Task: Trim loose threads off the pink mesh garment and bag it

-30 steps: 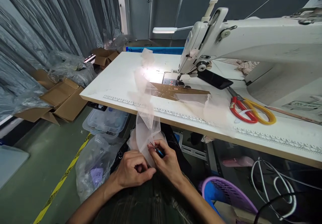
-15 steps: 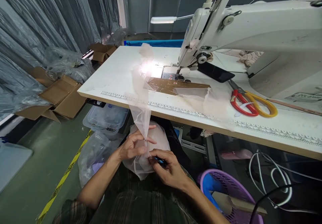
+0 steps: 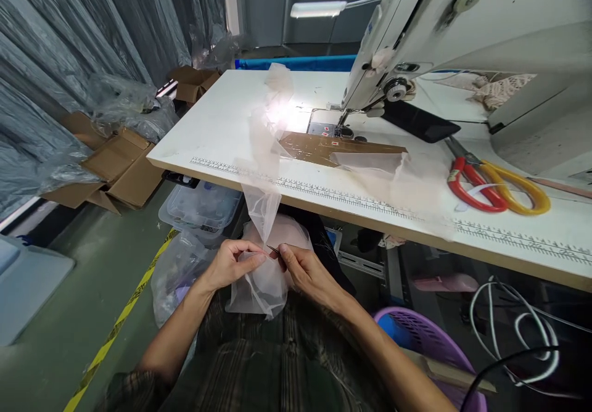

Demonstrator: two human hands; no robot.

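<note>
My left hand [image 3: 231,265] is pinching the sheer fabric [image 3: 262,205] below the near edge of the table [image 3: 210,116], presumably steadying it for the slim pointed tool [image 3: 274,250] my right hand [image 3: 309,271] is gripping, while its far stretch is trailing across the table.

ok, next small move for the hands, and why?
Probably ease the thin pointed tool in the right hand slightly toward the left hand: that hand pinches the sheer fabric, and the tip points right at the pinch.

Sheer pinkish fabric [image 3: 261,208] drapes over the table [image 3: 203,125].
</note>
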